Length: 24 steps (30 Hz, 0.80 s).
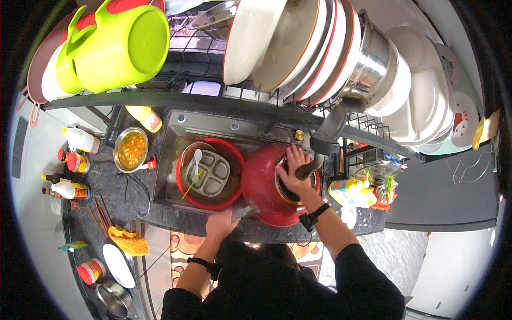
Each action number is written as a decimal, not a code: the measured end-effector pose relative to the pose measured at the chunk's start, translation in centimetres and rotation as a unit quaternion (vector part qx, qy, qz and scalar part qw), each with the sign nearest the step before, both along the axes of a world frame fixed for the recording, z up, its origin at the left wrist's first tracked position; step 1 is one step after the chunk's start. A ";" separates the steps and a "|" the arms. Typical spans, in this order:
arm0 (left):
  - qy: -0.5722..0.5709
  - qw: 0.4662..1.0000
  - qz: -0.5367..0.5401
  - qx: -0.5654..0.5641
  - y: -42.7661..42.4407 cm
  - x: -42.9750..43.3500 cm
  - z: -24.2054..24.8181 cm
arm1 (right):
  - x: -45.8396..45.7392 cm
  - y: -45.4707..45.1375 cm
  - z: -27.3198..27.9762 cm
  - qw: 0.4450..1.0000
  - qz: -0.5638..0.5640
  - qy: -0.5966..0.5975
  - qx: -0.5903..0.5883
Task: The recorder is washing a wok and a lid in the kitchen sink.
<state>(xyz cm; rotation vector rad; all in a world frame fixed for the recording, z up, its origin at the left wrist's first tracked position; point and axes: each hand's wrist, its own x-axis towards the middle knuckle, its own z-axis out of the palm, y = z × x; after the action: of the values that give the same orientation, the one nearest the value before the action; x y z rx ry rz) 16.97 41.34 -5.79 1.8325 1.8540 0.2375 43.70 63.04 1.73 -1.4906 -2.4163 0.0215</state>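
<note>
A red wok (262, 180) is tilted over the right part of the sink (166, 192), its outer side and round dark base (283, 188) turned up towards me. My left hand (220, 225) grips its grey handle (241, 213) at the front edge of the counter. Flat against the base lies my right hand (297, 170), thumb spread away from the fingers; the palm side is hidden. The black faucet (326, 142) hangs just beside that hand. To the left, a red basin (243, 160) holds a grey divided tray (214, 172), a white spoon (197, 158) and a yellow-green stick (192, 185).
Overhead runs a black dish rack (208, 101) with plates (296, 48), a steel pot (370, 60) and green mugs (120, 52). A steel bowl of soup (132, 149), several bottles (76, 140) and chopsticks (103, 216) stand or lie leftward. Bags (354, 193) sit at the right.
</note>
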 end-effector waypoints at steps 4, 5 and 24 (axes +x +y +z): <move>0.011 1.000 -0.003 -0.011 0.1 0.0 0.2 | -5.1 -1.4 1.8 0.994 0.060 -0.020 -0.091; 0.005 1.000 -0.001 -0.005 0.2 0.2 0.3 | -5.6 -1.4 2.0 0.980 0.167 -0.035 -0.101; 0.009 0.999 0.000 -0.036 0.3 0.1 0.7 | 13.4 -4.0 -6.8 0.713 -0.346 0.542 -0.279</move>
<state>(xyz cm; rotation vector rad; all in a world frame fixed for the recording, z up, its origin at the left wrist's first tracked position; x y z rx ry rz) 17.06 41.65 -5.11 1.7929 1.8507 0.1523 57.12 59.03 -5.05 -1.7517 -0.8434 1.1746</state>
